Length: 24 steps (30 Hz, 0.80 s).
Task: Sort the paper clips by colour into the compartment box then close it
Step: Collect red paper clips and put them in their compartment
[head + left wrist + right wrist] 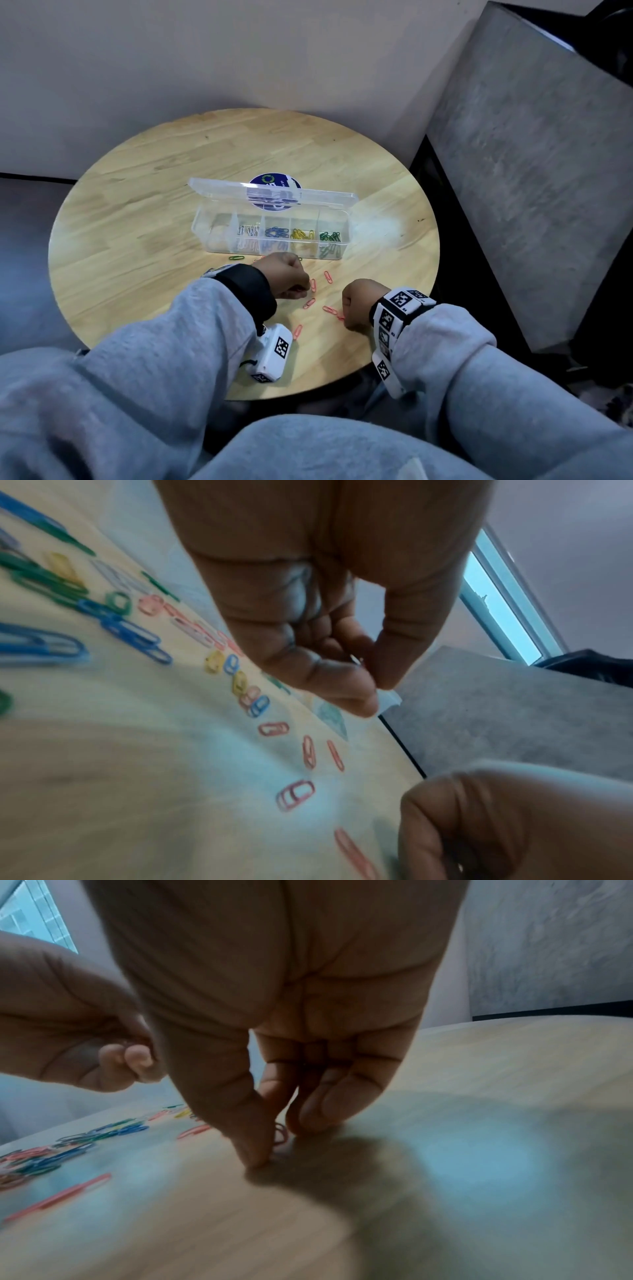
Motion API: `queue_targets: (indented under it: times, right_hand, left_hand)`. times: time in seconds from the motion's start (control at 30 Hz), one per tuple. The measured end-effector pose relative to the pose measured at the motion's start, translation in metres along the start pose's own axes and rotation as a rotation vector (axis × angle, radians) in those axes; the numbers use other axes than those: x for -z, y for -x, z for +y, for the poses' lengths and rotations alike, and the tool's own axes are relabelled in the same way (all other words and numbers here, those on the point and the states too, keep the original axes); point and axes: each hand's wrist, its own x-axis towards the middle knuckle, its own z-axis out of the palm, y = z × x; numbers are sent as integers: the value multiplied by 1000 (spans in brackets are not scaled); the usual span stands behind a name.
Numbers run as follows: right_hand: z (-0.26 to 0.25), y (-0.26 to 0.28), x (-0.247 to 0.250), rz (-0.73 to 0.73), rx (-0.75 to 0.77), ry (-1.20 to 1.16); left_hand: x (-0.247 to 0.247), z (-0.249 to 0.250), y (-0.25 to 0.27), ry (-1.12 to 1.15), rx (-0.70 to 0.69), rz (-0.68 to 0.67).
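Observation:
A clear compartment box (202, 226) stands mid-table with its lid (219, 192) raised. Its compartments hold white, blue (275, 233), yellow (302, 234) and green (329, 237) clips; the leftmost looks empty. Several pink clips (309, 303) lie loose in front of it, and one green clip (236, 257) lies near the box. My left hand (291, 279) (371, 691) hovers over them with curled fingers and thumb against forefinger; no clip shows in it. My right hand (346, 317) (274, 1148) has its fingertips down on the table and pinches a pink clip (281, 1134).
The round wooden table (137, 205) carries a blue round sticker (270, 180) behind the lid. A tall grey block (531, 171) stands close to the table's right edge. My grey-trousered knees fill the near side below the table.

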Motion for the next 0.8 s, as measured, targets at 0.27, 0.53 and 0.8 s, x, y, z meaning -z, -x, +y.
queue_targets:
  times: [0.27, 0.53, 0.8]
  right_hand:
    - [14, 12, 17, 60, 6, -754]
    - [23, 19, 19, -144, -56, -1491]
    - [8, 18, 12, 7, -8, -762]
  left_hand:
    - [12, 6, 6, 69, 133, 9]
    - [-2, 0, 8, -313, 185, -18]
    - [-25, -17, 5, -1110, 117, -28]
